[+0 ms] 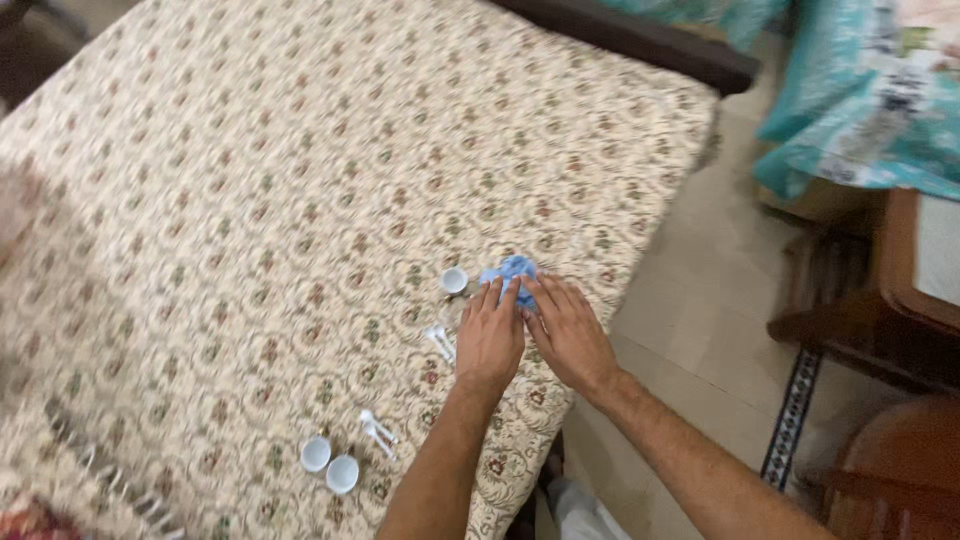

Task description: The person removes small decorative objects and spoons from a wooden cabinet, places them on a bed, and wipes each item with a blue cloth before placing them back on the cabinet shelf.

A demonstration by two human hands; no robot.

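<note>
Both hands press on a small crumpled blue cloth (510, 272) lying near the right edge of the bed (250, 200), which wears a cream floral-patterned cover. The left hand (490, 335) and right hand (568, 335) lie flat, fingers spread over the cloth rather than closed round it. A small white plastic cup (454, 280) sits just beside it. Working well likely means flat, even pressure and keeping clear of that cup.

You have three small white cups: one (454, 280) at twelve o'clock, two (316, 453) (342, 474) at seven. Two white spoon sets (441, 341) (377, 432) and one blue cloth (511, 271).
</note>
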